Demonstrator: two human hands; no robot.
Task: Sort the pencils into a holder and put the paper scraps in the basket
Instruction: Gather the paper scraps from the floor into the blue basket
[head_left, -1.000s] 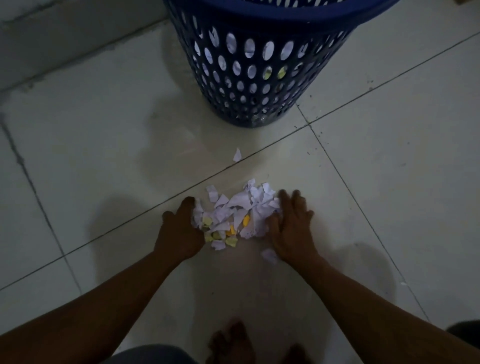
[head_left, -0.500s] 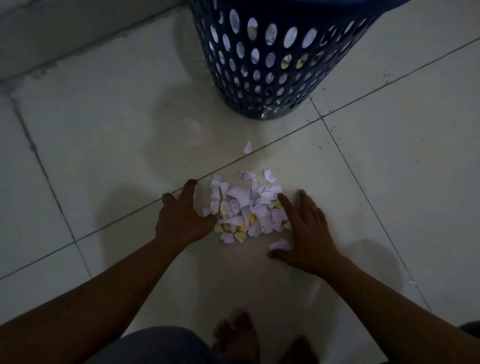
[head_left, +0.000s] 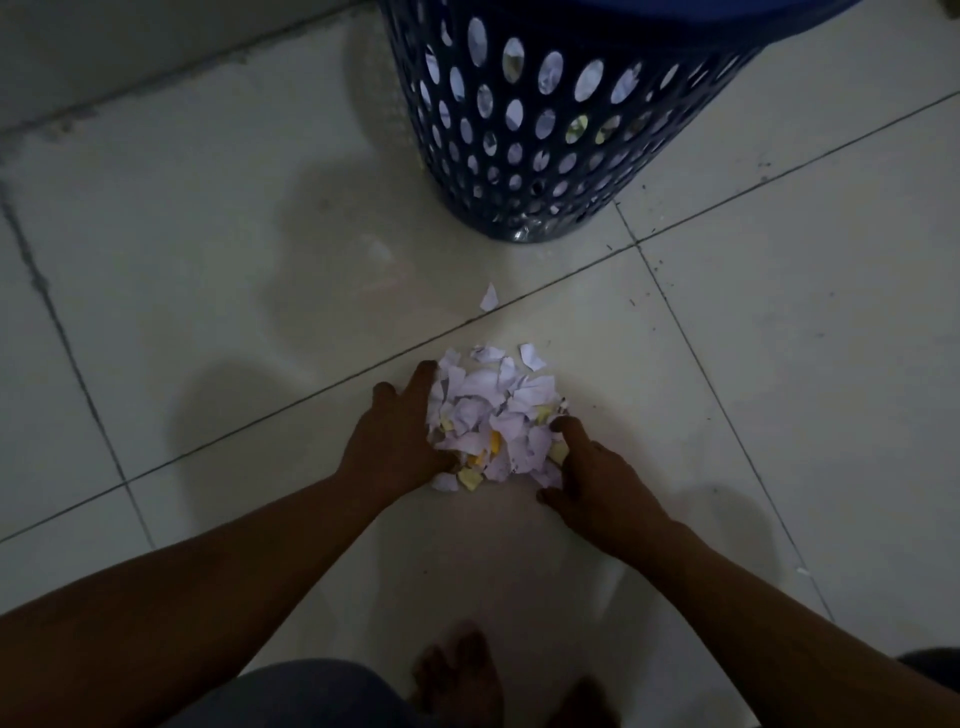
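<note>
A pile of white and yellow paper scraps (head_left: 498, 415) lies on the tiled floor. My left hand (head_left: 395, 436) presses against the pile's left side with fingers fairly straight. On the pile's right side rests my right hand (head_left: 597, 483), its fingertips pushed into the scraps' edge. The dark blue perforated basket (head_left: 545, 130) stands on the floor beyond the pile, with paper showing through its holes. One loose white scrap (head_left: 489, 298) lies between pile and basket. No pencils or holder are in view.
Pale floor tiles (head_left: 234, 260) with dark grout lines spread all around. A wall base runs along the top left. My bare feet (head_left: 462, 670) are just below the pile. A tiny scrap (head_left: 803, 572) lies far right.
Both hands have pushed inward, squeezing the scraps into a tighter, higher pile. The right hand slid left into the pile's edge. The view shifted, so the basket sits further right.
</note>
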